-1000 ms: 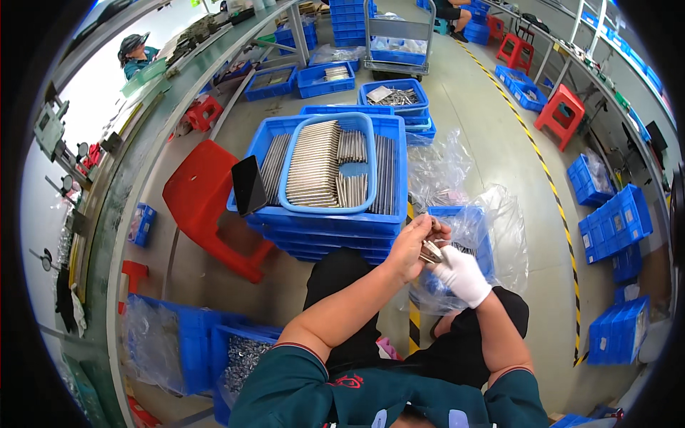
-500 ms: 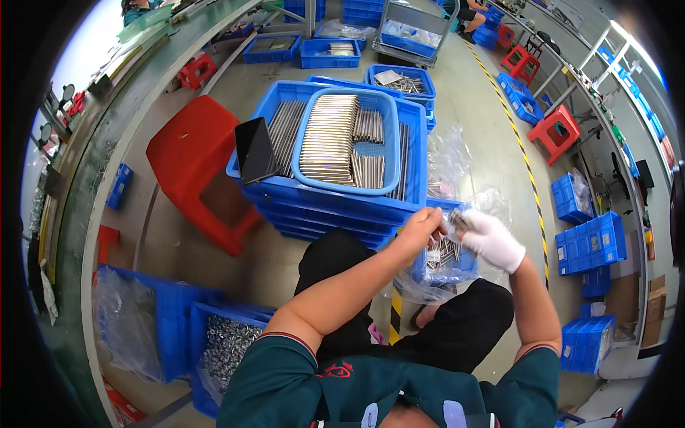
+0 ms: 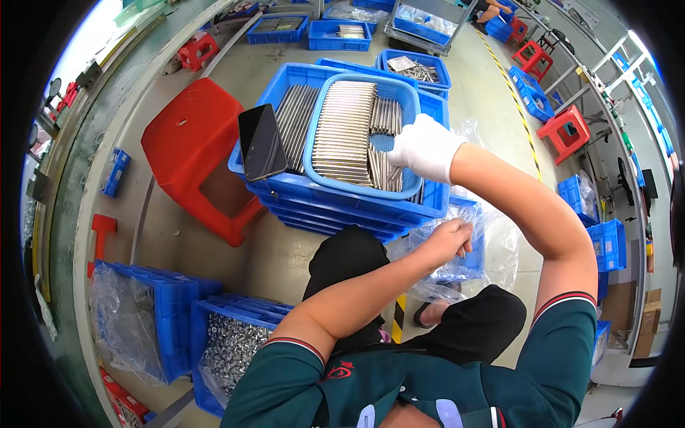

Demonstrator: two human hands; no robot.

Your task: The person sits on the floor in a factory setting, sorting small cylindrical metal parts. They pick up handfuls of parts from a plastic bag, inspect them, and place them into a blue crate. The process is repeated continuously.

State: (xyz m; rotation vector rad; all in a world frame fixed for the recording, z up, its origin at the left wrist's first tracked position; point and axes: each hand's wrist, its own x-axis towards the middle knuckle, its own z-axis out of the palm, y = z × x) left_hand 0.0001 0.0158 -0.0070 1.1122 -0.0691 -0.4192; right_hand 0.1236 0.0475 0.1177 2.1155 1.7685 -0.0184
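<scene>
My right hand, in a white glove, reaches over the right rim of a light-blue plastic basket. Its fingers are closed and bent down between two groups of short metal rods; what they hold is hidden. Long silvery rods fill the basket's left part in a stacked row. Lower down, my bare left hand is closed near clear plastic film at a small blue bin. Whatever it grips is too small to make out.
The basket rests on stacked blue crates holding dark rods, with a black phone propped at the left corner. A red stool stands left. Near my left arm is a bin of small metal parts. Another rod bin sits behind.
My right hand has moved up and left from the small bin to the basket. My left hand has shifted slightly right and down, staying by the small bin.
</scene>
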